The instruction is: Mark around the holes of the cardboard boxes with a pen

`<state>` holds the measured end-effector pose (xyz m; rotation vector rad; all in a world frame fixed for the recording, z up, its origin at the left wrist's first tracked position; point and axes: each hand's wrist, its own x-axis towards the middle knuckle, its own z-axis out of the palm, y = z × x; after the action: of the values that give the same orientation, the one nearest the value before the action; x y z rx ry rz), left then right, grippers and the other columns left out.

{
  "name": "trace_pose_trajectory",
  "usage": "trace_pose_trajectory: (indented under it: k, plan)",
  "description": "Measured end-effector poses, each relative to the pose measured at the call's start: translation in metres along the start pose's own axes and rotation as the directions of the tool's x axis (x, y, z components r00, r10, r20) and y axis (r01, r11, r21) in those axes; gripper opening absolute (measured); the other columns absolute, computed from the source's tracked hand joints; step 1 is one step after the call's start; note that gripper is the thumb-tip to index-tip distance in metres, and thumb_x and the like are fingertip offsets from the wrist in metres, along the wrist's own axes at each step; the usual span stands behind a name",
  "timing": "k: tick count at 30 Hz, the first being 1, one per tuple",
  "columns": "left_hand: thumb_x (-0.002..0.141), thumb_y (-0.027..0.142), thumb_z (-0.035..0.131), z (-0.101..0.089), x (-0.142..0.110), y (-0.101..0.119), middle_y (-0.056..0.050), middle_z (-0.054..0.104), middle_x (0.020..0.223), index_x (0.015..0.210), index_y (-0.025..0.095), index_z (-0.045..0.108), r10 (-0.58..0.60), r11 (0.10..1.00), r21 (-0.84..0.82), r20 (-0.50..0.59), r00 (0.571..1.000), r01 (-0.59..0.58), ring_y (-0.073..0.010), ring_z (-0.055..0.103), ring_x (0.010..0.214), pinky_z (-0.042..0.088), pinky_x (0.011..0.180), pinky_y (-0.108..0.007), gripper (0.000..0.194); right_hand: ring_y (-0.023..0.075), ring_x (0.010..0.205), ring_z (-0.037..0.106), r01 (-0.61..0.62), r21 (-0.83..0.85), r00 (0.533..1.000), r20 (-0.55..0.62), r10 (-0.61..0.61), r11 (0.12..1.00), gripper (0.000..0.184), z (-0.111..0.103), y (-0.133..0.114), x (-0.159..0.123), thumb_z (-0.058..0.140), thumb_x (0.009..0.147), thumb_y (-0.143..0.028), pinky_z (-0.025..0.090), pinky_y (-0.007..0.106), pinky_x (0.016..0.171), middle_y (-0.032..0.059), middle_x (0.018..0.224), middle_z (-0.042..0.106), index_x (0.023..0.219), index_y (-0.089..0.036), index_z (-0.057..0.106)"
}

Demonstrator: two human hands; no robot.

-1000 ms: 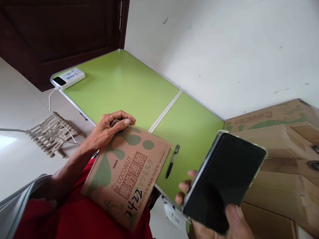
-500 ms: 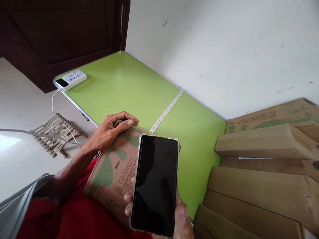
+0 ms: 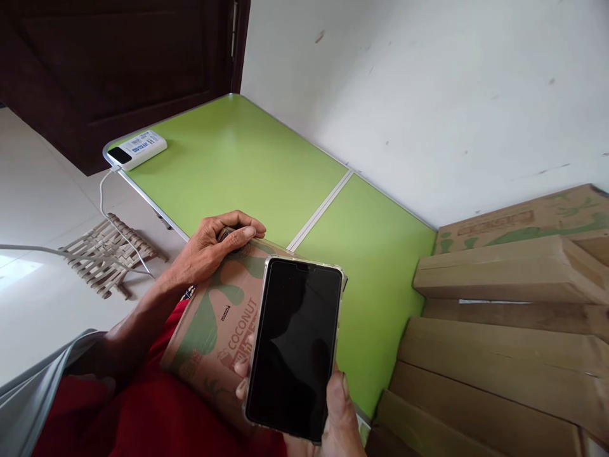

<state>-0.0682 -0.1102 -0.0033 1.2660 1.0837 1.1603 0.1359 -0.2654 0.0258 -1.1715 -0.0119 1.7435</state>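
A smartphone (image 3: 295, 349) in a clear case is gripped in my right hand (image 3: 343, 416), its dark screen facing up. My thumb presses its right edge while fingertips show along the left. Behind the phone, a printed cardboard box (image 3: 223, 317) marked COCONUT leans over my red-clothed lap. My left hand (image 3: 216, 244) curls over the top edge of this box, thumb on the near side. Something dark shows beneath that thumb, too covered to make out. The phone hides the right part of the box.
A green folding table (image 3: 209, 158) stands against the white wall. On its far left corner sits a white power bank (image 3: 137, 150) with a cable (image 3: 101, 197) hanging down. A woven stool (image 3: 107, 254) is at the left. Several cardboard boxes (image 3: 495, 349) line the right side.
The phone has tilted a little, its lower end shifting left and slightly up with my right hand. My left hand stays in place on the box.
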Motion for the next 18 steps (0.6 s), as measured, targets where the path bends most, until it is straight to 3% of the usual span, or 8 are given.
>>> trace_pose_trajectory:
  k: [5, 10, 14, 18]
  plan:
    - [0.103, 0.058, 0.075, 0.0003, -0.0001, 0.0003, -0.006, 0.079, 0.104, 0.105, 0.020, 0.083, -0.007, 1.000, 0.008, -0.012, 1.000, 0.007, -0.0168, 0.062, 0.082, 0.046, 0.074, -0.027, 0.038, 0.0424, 0.114, 0.083, 0.012, -0.003, 1.000, 0.008, -0.012, 1.000, 0.084, -0.0047, 0.0022, -0.0011, 0.083, 0.093, -0.071, 0.071, 0.064, 0.092, 0.0149, 0.120, 0.085, 0.164, -0.033, 0.059]
    - [0.101, 0.059, 0.076, 0.0011, 0.0000, 0.0008, -0.007, 0.078, 0.100, 0.104, 0.020, 0.084, -0.019, 1.000, 0.023, -0.032, 0.999, 0.020, -0.0173, 0.061, 0.080, 0.046, 0.072, -0.027, 0.041, 0.0416, 0.123, 0.080, 0.067, 0.033, 0.995, 0.071, -0.069, 0.997, 0.077, -0.0062, 0.0040, 0.0028, 0.082, 0.094, -0.071, 0.070, 0.062, 0.095, 0.0155, 0.125, 0.084, 0.157, -0.031, 0.066]
    - [0.101, 0.060, 0.077, 0.0004, 0.0002, 0.0001, -0.006, 0.078, 0.100, 0.104, 0.020, 0.085, -0.026, 0.999, 0.027, -0.034, 0.999, 0.027, -0.0167, 0.062, 0.083, 0.047, 0.075, -0.026, 0.040, 0.0414, 0.114, 0.082, 0.072, -0.014, 0.995, 0.078, -0.070, 0.997, 0.074, -0.0046, 0.0031, 0.0022, 0.080, 0.095, -0.071, 0.071, 0.061, 0.088, 0.0161, 0.123, 0.084, 0.155, -0.030, 0.068]
    - [0.102, 0.058, 0.077, -0.0003, 0.0006, -0.0014, -0.006, 0.079, 0.104, 0.106, 0.021, 0.085, -0.024, 1.000, 0.000, -0.029, 0.999, 0.024, -0.0167, 0.064, 0.086, 0.048, 0.077, -0.025, 0.038, 0.0408, 0.100, 0.084, 0.050, -0.065, 0.998, 0.048, -0.047, 0.997, 0.074, 0.0001, -0.0002, -0.0010, 0.089, 0.092, -0.055, 0.071, 0.060, 0.084, 0.0154, 0.111, 0.087, 0.156, -0.026, 0.066]
